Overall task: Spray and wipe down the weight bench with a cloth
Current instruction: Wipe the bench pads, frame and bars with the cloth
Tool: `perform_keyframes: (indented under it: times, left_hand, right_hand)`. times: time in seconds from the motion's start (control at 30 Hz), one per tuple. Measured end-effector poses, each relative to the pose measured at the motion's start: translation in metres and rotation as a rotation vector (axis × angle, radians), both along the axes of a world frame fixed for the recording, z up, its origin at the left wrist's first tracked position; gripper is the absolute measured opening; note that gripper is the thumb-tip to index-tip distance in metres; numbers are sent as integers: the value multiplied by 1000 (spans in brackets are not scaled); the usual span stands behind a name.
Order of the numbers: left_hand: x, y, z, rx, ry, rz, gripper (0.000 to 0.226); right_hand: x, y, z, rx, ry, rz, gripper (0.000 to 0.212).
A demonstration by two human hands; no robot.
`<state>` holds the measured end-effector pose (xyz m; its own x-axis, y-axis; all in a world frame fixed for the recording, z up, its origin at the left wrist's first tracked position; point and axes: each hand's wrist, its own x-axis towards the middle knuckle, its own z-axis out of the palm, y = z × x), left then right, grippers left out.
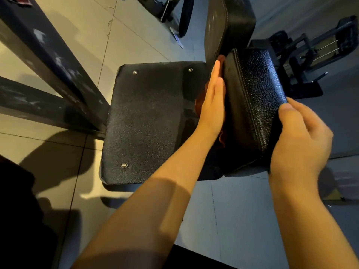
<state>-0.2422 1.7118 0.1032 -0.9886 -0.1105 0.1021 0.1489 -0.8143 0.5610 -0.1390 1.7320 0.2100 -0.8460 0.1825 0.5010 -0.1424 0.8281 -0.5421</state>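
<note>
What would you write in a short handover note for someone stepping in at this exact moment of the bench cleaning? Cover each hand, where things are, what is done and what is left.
Left hand: fingers straight, pressing a reddish cloth flat against the left side of the seat pad.
Right hand: grips the near right edge of that pad, thumb on top, steadying it.
The back pad stands just beyond. A black textured plate lies below on the left.
No spray bottle in view.
Done: cannot tell; the pad top looks shiny.
Left: finish the pad side, then the back pad.
</note>
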Motion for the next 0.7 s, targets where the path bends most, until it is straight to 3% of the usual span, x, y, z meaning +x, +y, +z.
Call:
perform_keyframes:
  times: [0.07,0.13,0.23,0.3,0.4,0.47,0.6,0.7]
  left_hand:
    - [-4,2,-6,-10,-102,-88,56]
    - [13,7,-11,5,-208,-212,72]
    - [45,24,-27,98,-216,-378,94]
    - [65,23,-30,98,-214,-415,90]
    - [93,21,-31,107,-190,-379,52]
    - [113,18,-30,113,-134,-323,42]
    - [98,-6,-5,212,110,-95,55]
    - [62,-24,27,138,213,62,58]
  right_hand:
    - [0,-1,-1,-10,2,-1,26]
    - [1,0,-1,-36,5,-7,24]
    - [1,3,-1,-97,-3,-17,22]
    - [1,3,-1,-107,-5,-28,22]
    - [3,1,-1,-110,-11,-13,20]
    - [6,2,-1,-114,-29,1,20]
    - [5,1,-2,-123,-33,3,20]
    - [0,0,-3,-111,-6,-30,21]
